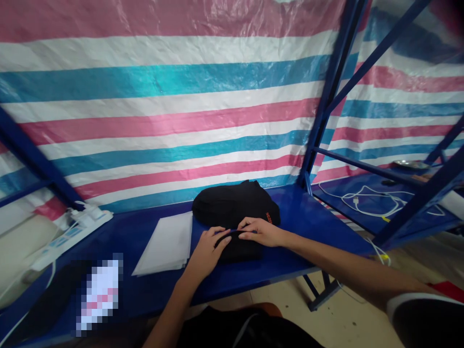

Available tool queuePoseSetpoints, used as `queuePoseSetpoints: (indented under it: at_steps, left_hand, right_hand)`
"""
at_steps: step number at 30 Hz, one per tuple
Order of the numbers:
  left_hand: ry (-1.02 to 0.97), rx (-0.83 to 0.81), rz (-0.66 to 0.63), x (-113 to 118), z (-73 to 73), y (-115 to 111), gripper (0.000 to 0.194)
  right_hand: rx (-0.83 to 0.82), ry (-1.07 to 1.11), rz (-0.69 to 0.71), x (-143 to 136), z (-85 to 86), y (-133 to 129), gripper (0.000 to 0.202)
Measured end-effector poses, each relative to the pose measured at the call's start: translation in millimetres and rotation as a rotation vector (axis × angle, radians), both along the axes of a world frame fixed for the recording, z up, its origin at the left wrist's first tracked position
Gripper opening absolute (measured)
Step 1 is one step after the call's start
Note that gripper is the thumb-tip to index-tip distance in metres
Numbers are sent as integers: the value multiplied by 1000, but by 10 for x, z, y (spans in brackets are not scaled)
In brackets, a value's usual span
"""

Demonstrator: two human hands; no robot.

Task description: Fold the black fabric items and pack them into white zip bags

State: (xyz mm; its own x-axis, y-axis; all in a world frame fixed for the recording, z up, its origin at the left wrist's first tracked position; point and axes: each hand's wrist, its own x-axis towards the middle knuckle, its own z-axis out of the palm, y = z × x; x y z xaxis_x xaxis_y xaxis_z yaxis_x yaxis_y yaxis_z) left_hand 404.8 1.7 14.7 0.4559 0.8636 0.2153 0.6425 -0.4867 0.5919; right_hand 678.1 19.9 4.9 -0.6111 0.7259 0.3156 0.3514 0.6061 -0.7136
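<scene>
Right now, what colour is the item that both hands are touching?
Black; the item shows best in the head view, the only one.

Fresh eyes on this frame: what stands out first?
The pink, white and blue striped sheet dominates the background behind the blue table. Next, the left hand and right hand grip the far edge of a black item near the table's front edge, before a black bundle with orange lettering.

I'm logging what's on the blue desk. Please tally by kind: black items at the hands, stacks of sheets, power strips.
Black items: 2 (lettered bundle, smaller item in front)
Stacks of white sheets: 1
White power strips: 1
Total: 4
</scene>
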Motion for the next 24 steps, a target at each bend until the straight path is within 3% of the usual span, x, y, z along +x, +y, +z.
queuePoseSetpoints:
  at_steps: [5,10,13,19,24]
  left_hand:
    - [-49,-94,97,15,-120,106,57]
    - [-143,-125,123,33,-118,39,51]
    - [-230,-126,96,42,-72,-28,39]
    - [-485,-328,191,77,52,-95,44]
    - [-638,-245,168,80,194,-84,42]
  right_hand:
    - [-144,72,-226,-75,-232,113,47]
    - [70,-39,-258,-65,-200,-37,42]
    - [74,-85,-249,-10,-181,-121,44]
    - [-126,179,-182,-29,-144,-106,44]
    - [-466,268,-19,-110,75,2,46]
